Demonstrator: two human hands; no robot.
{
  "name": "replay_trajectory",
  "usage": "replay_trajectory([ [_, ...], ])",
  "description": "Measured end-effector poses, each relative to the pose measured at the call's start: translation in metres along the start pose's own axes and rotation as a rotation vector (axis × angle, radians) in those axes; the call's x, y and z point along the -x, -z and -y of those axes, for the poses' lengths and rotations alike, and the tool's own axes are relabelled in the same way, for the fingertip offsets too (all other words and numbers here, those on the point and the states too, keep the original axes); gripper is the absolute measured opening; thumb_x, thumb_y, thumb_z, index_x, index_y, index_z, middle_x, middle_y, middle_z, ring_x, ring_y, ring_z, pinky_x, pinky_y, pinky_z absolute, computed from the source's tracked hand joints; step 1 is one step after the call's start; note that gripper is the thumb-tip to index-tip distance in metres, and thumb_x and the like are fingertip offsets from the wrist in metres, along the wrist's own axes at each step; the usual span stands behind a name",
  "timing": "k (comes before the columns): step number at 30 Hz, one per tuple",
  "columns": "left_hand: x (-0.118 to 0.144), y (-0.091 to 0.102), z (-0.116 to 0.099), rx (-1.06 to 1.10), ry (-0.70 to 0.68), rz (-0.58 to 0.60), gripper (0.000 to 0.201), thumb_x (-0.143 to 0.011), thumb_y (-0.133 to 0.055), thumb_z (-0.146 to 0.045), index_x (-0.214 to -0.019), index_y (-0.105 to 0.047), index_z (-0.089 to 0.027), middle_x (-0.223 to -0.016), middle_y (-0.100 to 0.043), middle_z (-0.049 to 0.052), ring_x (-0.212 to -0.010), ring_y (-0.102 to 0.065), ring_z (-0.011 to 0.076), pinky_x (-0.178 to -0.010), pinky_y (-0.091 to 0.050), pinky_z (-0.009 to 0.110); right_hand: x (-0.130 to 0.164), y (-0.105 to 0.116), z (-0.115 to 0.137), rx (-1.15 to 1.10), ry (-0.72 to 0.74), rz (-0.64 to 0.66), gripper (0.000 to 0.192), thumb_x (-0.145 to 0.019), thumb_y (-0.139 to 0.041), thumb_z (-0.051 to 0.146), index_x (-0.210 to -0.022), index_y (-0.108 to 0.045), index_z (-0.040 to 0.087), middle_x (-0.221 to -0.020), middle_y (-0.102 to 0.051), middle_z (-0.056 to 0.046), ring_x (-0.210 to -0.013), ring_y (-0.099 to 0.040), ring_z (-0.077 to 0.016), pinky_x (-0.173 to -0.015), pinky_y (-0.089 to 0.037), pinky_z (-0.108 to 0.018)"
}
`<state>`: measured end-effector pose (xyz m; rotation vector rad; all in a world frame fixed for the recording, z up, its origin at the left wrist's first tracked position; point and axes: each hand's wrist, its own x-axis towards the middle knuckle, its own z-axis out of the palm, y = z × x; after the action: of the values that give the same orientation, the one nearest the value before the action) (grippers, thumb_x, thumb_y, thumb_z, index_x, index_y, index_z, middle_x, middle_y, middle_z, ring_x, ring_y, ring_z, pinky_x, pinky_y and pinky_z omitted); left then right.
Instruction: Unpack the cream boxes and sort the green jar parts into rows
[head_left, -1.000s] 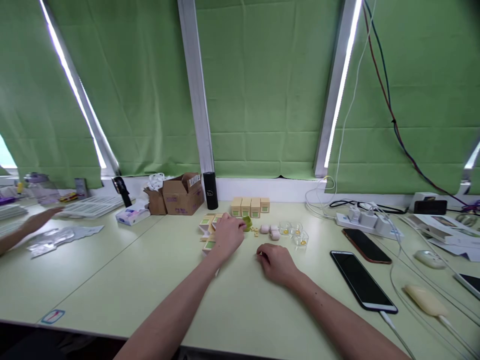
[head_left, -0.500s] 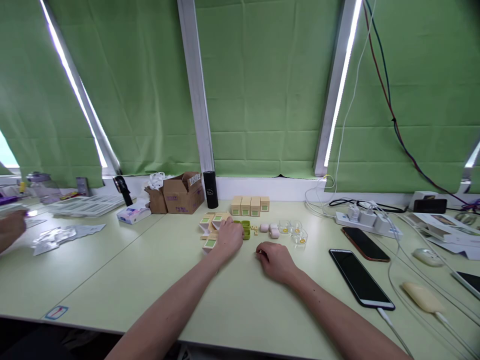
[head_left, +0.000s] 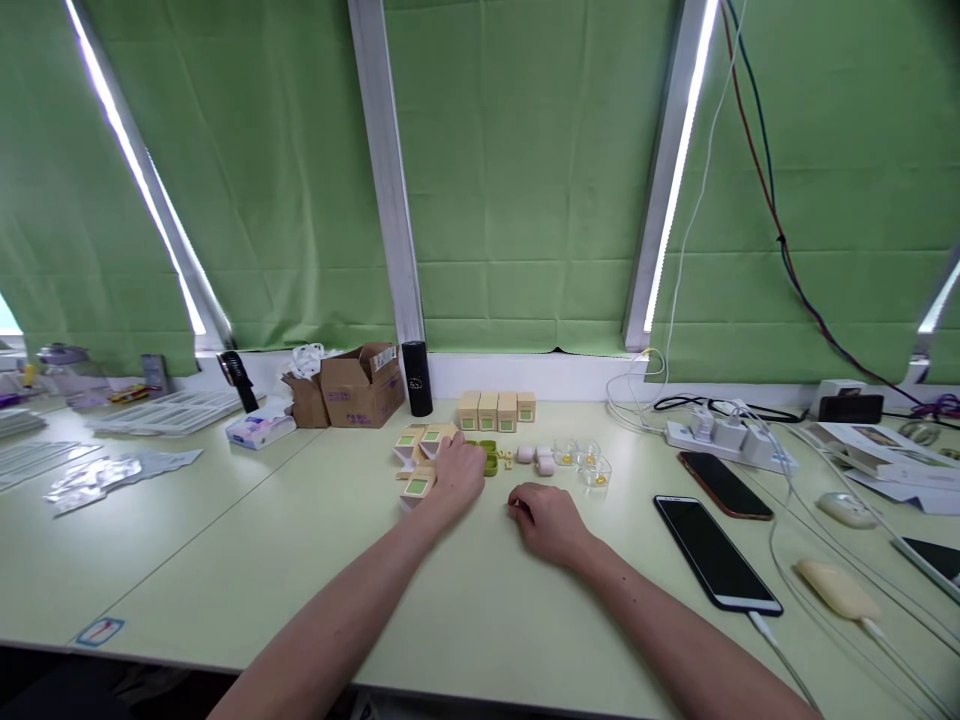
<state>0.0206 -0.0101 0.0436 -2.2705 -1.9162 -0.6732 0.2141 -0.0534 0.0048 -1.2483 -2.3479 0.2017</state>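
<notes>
My left hand (head_left: 459, 472) reaches in among several small tan paper boxes with green-and-white squares, such as the flattened, half-folded box (head_left: 418, 484) beside it. Its fingers bend down, and what they grip, if anything, is hidden under them. Just right of these fingers sit olive-green small trays (head_left: 489, 462) and tiny yellowish pieces (head_left: 508, 460). My right hand (head_left: 551, 522) rests on the table nearer to me, thumb and fingers curled together; I cannot make out anything in them. Beyond it lie pale pink blocks (head_left: 544, 463) and clear cups (head_left: 596, 472) with yellow bits inside.
Standing tan boxes (head_left: 488, 411) form a row at the back, with a black cylinder (head_left: 417, 379) and a cardboard carton (head_left: 363, 387) to their left. Rightward are phones (head_left: 718, 553), a power strip (head_left: 731, 445) and loose white cables. A tissue pack (head_left: 260, 427) lies left.
The view has shifted slightly, so everything sits a little further left. Another person's hand at the far left has gone out of view. My own hands stay almost in place.
</notes>
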Motion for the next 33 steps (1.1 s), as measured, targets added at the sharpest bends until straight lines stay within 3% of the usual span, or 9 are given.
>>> replay_trajectory([
  [6, 0.003, 0.003, -0.001, -0.021, -0.010, -0.016, 0.025, -0.077, -0.064, -0.014, -0.054, -0.061, -0.021, -0.066, -0.068, 0.016, -0.104, -0.056, 0.0364, -0.096, -0.034, 0.045, 0.000, -0.003, -0.002, -0.015, 0.006, -0.016, 0.015, -0.093, -0.058, 0.018, -0.097, -0.071, 0.024, -0.099, -0.078, -0.002, -0.087, -0.069, -0.0183, -0.067, -0.034, -0.027],
  [13, 0.011, 0.019, -0.009, -0.009, -0.058, -0.053, 0.026, -0.073, -0.064, -0.005, -0.054, -0.057, -0.022, -0.068, -0.067, 0.015, -0.101, -0.054, 0.0365, -0.093, -0.033, 0.046, 0.001, -0.003, -0.002, -0.021, 0.015, -0.017, 0.016, -0.092, -0.057, 0.018, -0.099, -0.071, 0.024, -0.099, -0.077, -0.002, -0.088, -0.069, -0.0186, -0.069, -0.034, -0.027],
  [17, 0.019, 0.029, -0.022, 0.112, -0.156, -0.120, 0.027, -0.078, -0.062, -0.007, -0.057, -0.059, -0.023, -0.069, -0.066, 0.014, -0.097, -0.054, 0.0354, -0.089, -0.035, 0.046, 0.000, -0.002, 0.000, -0.015, 0.014, -0.020, 0.017, -0.093, -0.057, 0.018, -0.100, -0.071, 0.024, -0.099, -0.077, -0.002, -0.087, -0.069, -0.0184, -0.069, -0.035, -0.027],
  [20, 0.031, 0.033, -0.032, 0.084, -0.245, -0.115, 0.029, -0.088, -0.055, -0.010, -0.064, -0.062, -0.023, -0.072, -0.067, 0.013, -0.092, -0.056, 0.0326, -0.083, -0.037, 0.044, -0.001, -0.003, -0.001, -0.018, -0.001, -0.049, 0.017, -0.093, -0.056, 0.018, -0.101, -0.070, 0.023, -0.098, -0.077, -0.002, -0.084, -0.068, -0.0179, -0.068, -0.036, -0.027],
  [25, 0.048, 0.027, -0.036, -0.009, -0.305, -0.051, 0.030, -0.094, -0.047, -0.014, -0.072, -0.067, -0.021, -0.074, -0.067, 0.012, -0.083, -0.059, 0.0287, -0.078, -0.039, 0.042, -0.005, -0.008, -0.006, -0.054, -0.019, -0.141, 0.015, -0.091, -0.057, 0.017, -0.097, -0.070, 0.022, -0.091, -0.075, -0.002, -0.080, -0.066, -0.0179, -0.068, -0.036, -0.027],
  [33, 0.051, 0.013, -0.028, -0.063, -0.254, 0.045, 0.033, -0.098, -0.043, -0.023, -0.080, -0.070, -0.018, -0.078, -0.071, 0.012, -0.075, -0.065, 0.0264, -0.070, -0.040, 0.038, -0.016, -0.002, -0.014, -0.128, -0.081, -0.272, 0.017, -0.092, -0.055, 0.017, -0.094, -0.070, 0.023, -0.090, -0.076, -0.002, -0.080, -0.067, -0.0187, -0.069, -0.040, -0.028],
])
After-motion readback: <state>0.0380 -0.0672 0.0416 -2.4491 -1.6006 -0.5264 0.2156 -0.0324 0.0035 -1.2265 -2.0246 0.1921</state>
